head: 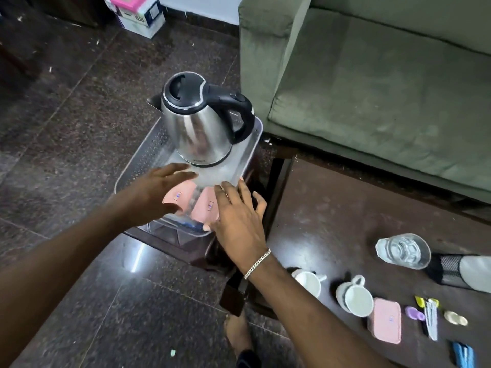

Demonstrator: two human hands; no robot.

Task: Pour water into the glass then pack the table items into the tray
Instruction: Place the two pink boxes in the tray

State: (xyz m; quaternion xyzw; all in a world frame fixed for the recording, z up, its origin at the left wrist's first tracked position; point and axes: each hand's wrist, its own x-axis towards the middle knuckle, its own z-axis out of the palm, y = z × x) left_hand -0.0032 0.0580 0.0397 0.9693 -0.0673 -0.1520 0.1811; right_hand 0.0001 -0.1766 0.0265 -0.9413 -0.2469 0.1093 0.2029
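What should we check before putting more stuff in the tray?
1. Water poured: the glass on the table looks filled. Ok.
2. Kettle upright in the tray. Ok.
3. Two pink boxes in the tray's near end. Ok.
4. Hands free: left hand and right hand are open over the tray, holding nothing. Ok.
5. Table items all packed: two white cups, a third pink box and small bits remain. Not ok.
6. Room for the rest in the tray: cannot tell.
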